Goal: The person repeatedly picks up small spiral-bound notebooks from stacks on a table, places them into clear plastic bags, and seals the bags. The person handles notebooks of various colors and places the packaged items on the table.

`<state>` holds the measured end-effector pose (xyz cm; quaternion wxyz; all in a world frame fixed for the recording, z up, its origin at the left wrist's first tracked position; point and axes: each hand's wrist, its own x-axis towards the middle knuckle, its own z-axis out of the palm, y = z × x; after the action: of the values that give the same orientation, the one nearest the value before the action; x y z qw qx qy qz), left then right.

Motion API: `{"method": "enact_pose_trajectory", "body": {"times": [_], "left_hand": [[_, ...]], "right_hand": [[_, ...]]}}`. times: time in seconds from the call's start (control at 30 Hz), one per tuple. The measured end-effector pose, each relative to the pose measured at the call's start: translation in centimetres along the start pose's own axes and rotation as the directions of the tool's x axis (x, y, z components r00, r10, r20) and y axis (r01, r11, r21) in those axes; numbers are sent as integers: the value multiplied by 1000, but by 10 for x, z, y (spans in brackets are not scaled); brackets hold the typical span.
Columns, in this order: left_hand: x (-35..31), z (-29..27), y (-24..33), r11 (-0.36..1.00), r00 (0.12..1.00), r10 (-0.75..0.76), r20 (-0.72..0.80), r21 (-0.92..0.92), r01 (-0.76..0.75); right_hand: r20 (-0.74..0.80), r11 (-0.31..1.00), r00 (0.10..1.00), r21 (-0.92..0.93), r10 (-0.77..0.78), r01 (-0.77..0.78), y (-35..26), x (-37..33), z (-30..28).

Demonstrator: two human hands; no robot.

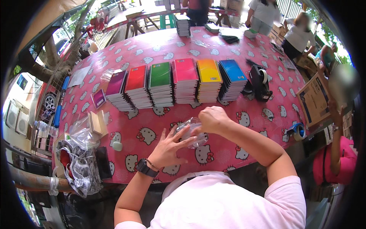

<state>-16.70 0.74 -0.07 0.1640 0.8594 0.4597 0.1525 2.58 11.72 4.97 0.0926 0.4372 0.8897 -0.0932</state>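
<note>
A clear, shiny plastic pack (197, 142) with something pale inside lies on the pink table in front of me. My left hand (167, 148), with a dark watch at the wrist, rests with spread fingers against the pack's left side. The fingers of my right hand (213, 121) are curled closed at the pack's upper right end and appear to grip the plastic. Beyond my hands stands a row of spiral notebook stacks: purple (116, 83), red (135, 78), green (159, 75), pink (185, 70), yellow (209, 71) and blue (232, 70).
A black tape dispenser (261, 84) stands right of the stacks; a tape roll (299, 133) lies near the right edge. To the left are a small purple notebook (98, 98), a pale green case (117, 145), a dark phone (103, 163) and a patterned cloth bag (78, 166). A cardboard box (314, 100) stands at right, near other people.
</note>
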Motion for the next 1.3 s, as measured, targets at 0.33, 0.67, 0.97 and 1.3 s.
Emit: {"method": "enact_pose_trajectory", "body": {"times": [0.33, 0.67, 0.97, 1.3], "left_hand": [[29, 41, -33, 306, 848, -526, -60, -944, 123], [35, 25, -28, 466, 867, -480, -132, -876, 125], [43, -2, -13, 649, 806, -454, -379, -761, 8], [43, 23, -29, 495, 836, -443, -323, -866, -72]], "right_hand": [[-166, 380, 970, 898, -179, 224, 21, 21, 58], [-95, 85, 981, 990, -169, 111, 37, 8, 85], [-115, -61, 990, 992, -77, 110, 32, 3, 87], [-366, 285, 927, 883, -80, 373, 21, 7, 83]]}}
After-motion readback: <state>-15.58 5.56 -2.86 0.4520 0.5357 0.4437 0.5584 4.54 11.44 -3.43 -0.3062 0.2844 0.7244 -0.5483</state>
